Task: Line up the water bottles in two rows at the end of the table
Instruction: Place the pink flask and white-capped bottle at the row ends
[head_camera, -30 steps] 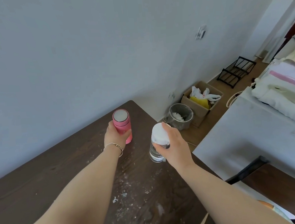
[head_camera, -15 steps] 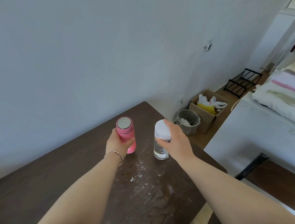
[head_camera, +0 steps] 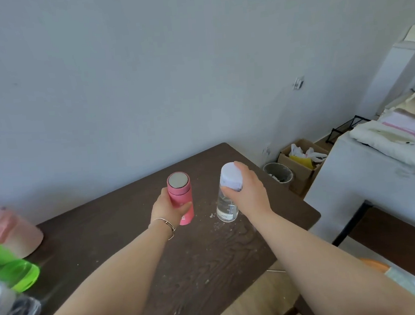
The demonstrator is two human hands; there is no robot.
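Note:
A pink flask with a silver lid (head_camera: 180, 192) stands upright near the far end of the dark wooden table (head_camera: 210, 257); my left hand (head_camera: 168, 208) is wrapped round its body. Right beside it a clear bottle with a white cap (head_camera: 228, 203) stands on the table, and my right hand (head_camera: 249, 191) grips it at the cap. At the left edge sit a pale pink bottle (head_camera: 12, 229), a green bottle (head_camera: 10, 267) and a clear bottle with a white lid (head_camera: 9, 313), all blurred.
A grey wall runs along the table's far side. Beyond the table's end stand a round bin (head_camera: 278, 176) and a cardboard box (head_camera: 300, 164) on the floor. A white table (head_camera: 369, 181) with folded cloth is at the right.
The view has swung left and back, bringing several bottles into sight at the left. Both hands keep their hold; the two bottles stand a little nearer to me on the table.

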